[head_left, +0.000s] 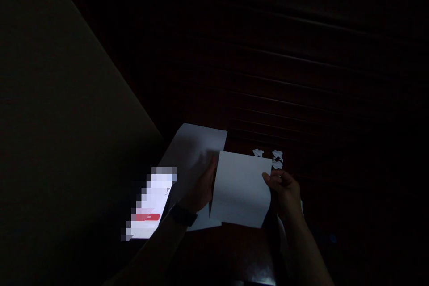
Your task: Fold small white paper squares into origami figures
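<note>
Paper in both hands, dead centre of a very dark scene. Holds a white sheet (241, 190) by its two side edges, over the near part of the dark wooden tabletop (318, 111). On the left edge, left hand (201, 187), fingers pressed together around it, tips lost behind the paper. On the right edge near the upper corner, right hand (284, 192), thumb and fingers pinching the paper. Dark watch band (182, 214) on the left wrist. Under and behind the held paper, a second sheet (194, 149) lying flat, far corner poking out to the upper left, near corner peeking out below the left hand. Just beyond the held paper's top right corner, a few small paper scraps (276, 159) scattered on the slats, close together. Left of the left forearm, a glowing screen (150, 208) with a red bar, blurred past reading. Far left, a broad pale slanting surface (56, 98), too dim to tell what. Hard to tell whether the held paper's lower edge touches the one beneath.
</note>
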The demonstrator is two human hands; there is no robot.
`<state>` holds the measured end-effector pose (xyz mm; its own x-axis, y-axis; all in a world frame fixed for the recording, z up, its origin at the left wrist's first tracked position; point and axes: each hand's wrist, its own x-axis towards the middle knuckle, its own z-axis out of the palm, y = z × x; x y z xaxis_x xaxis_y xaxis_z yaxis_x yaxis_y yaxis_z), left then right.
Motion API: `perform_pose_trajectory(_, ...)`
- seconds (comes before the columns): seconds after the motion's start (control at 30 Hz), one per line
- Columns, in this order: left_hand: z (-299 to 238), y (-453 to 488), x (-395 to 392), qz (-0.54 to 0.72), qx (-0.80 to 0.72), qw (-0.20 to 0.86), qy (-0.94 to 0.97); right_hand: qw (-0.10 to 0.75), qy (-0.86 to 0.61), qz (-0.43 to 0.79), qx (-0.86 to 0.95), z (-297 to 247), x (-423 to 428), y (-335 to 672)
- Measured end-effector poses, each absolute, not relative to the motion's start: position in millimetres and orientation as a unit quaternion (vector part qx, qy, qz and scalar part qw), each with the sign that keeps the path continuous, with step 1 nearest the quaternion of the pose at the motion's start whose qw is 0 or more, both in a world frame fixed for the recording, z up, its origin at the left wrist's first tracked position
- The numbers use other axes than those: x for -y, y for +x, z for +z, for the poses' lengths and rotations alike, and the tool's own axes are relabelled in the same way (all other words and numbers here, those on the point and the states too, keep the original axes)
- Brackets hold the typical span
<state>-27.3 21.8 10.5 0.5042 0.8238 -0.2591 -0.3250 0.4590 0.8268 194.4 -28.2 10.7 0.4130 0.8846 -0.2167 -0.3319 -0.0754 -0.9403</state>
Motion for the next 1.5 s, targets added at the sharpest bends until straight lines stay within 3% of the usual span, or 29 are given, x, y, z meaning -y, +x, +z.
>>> perform_pose_trajectory(0.27,27,-35,-32,0.392,-0.445,0.629,0.502,0.569,-0.607,0.457,0.314,6,29,200)
perform_pose_trajectory(0.63,23,-34,-37,0.41,-0.475,0.597,0.499,0.56,-0.557,0.533,0.303,12,29,196)
perform_pose_trajectory(0.93,25,-32,-35,0.438,-0.477,0.537,0.541,0.443,-0.521,0.628,0.372,20,35,191)
perform_pose_trajectory(1.27,26,-34,-37,0.421,-0.44,0.681,0.407,0.453,-0.529,0.62,0.362,14,34,195)
perform_pose_trajectory(1.5,34,-33,-30,0.368,-0.375,0.695,0.491,0.553,-0.526,0.575,0.295,16,30,195)
